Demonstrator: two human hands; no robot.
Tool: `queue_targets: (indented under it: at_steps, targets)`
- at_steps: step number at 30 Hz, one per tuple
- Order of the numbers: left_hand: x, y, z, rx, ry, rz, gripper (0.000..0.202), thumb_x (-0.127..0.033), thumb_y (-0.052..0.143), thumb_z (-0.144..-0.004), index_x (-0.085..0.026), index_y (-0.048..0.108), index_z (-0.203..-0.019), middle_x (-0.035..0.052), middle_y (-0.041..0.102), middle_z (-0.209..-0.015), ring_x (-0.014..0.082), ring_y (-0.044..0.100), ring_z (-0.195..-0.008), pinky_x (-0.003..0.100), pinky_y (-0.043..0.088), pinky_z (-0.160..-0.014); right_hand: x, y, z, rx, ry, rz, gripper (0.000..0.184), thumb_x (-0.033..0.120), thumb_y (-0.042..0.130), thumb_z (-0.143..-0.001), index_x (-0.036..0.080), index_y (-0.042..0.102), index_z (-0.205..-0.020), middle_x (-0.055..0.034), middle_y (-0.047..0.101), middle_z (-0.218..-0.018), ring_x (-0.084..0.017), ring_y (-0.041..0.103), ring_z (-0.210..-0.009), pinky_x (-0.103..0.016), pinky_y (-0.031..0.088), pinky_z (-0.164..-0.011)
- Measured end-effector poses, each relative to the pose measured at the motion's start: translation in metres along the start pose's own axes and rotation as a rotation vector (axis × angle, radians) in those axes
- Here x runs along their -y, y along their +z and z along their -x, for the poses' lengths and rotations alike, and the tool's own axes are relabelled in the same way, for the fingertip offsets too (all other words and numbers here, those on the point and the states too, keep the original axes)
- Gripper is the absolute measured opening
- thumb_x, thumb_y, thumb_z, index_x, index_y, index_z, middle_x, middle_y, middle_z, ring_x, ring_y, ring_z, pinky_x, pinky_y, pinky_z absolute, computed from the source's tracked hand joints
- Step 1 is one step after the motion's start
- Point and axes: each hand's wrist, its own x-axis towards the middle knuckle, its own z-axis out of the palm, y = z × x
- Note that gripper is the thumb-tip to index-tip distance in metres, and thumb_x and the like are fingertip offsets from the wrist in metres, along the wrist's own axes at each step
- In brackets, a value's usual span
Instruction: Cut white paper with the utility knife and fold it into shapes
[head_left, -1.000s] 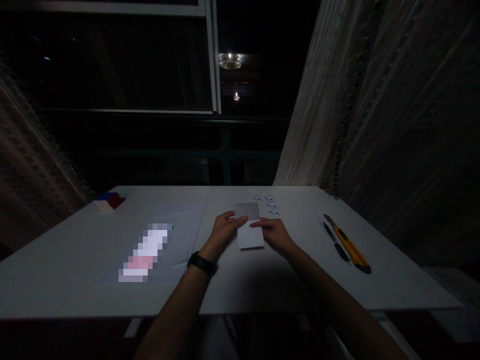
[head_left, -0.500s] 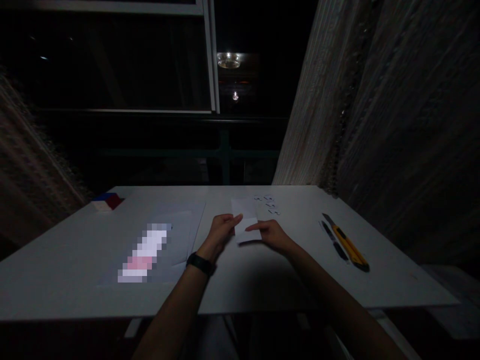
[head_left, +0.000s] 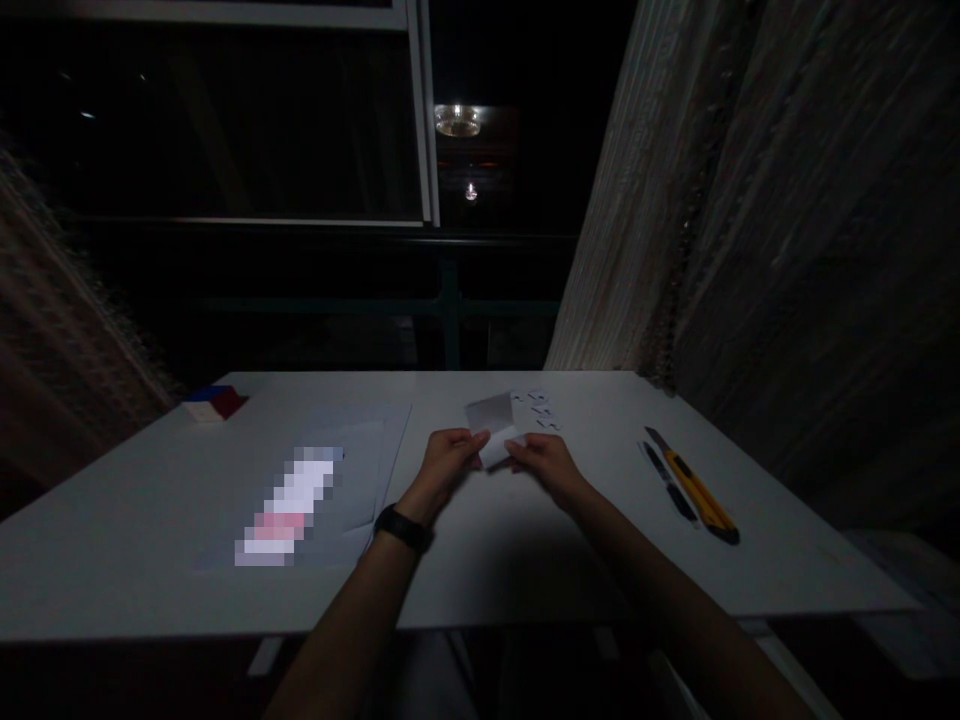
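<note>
A small piece of white paper [head_left: 493, 412] is held between my two hands a little above the table, its near part bent up into a fold. My left hand [head_left: 448, 462], with a dark band on the wrist, pinches its left edge, thumb on top. My right hand [head_left: 551, 464] grips the folded part at the right, thumb also on top. The fingers beneath the paper are hidden. Just beyond the paper lie several small white slips [head_left: 541, 411] with dark handwritten marks.
White sheets [head_left: 364, 470] lie at left, with a blurred-out patch over them. A red, white and blue cube [head_left: 212, 403] sits at the far left. To the right are a black pen [head_left: 670, 482] and a yellow box cutter [head_left: 701, 495] on the white table [head_left: 480, 585]. Curtains [head_left: 622, 200] hang beyond.
The paper's near part has been folded up and over, so it looks shorter. My right thumb has shifted onto the fold, and both hands remain in about the same place.
</note>
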Motion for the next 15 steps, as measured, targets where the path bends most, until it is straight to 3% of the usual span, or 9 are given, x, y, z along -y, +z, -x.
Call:
queue_targets:
  at_steps: [4, 8, 15]
  targets:
    - [-0.0008, 0.0042, 0.0026, 0.049, 0.006, -0.045, 0.037, -0.046, 0.071, -0.059, -0.009, 0.066, -0.062, 0.0058, 0.06, -0.056, 0.0113, 0.05, -0.052, 0.023, 0.037, -0.051, -0.0026, 0.001, -0.002, -0.091, 0.006, -0.02, 0.036, 0.046, 0.07, -0.058, 0.012, 0.062, -0.067, -0.0025, 0.061, -0.053, -0.012, 0.053, -0.047, -0.024, 0.041, -0.046]
    - [0.0035, 0.0071, 0.0017, 0.078, 0.029, -0.069, 0.034, -0.038, 0.076, -0.054, -0.01, 0.068, -0.07, 0.0039, 0.06, -0.056, 0.0101, 0.049, -0.05, 0.022, 0.034, -0.048, -0.0037, 0.002, -0.0018, -0.104, -0.001, 0.015, 0.037, 0.047, 0.07, -0.058, 0.014, 0.056, -0.062, -0.0003, 0.058, -0.047, -0.01, 0.05, -0.041, -0.022, 0.038, -0.042]
    - [0.0067, 0.0073, 0.0025, -0.042, 0.008, -0.113, 0.031, -0.037, 0.076, -0.053, -0.011, 0.058, -0.051, 0.0015, 0.056, -0.047, 0.0076, 0.044, -0.042, 0.021, 0.029, -0.043, -0.0041, 0.0048, -0.0008, -0.082, -0.048, -0.061, 0.037, 0.049, 0.062, -0.067, 0.016, 0.051, -0.079, 0.0022, 0.058, -0.048, -0.011, 0.05, -0.038, -0.021, 0.037, -0.036]
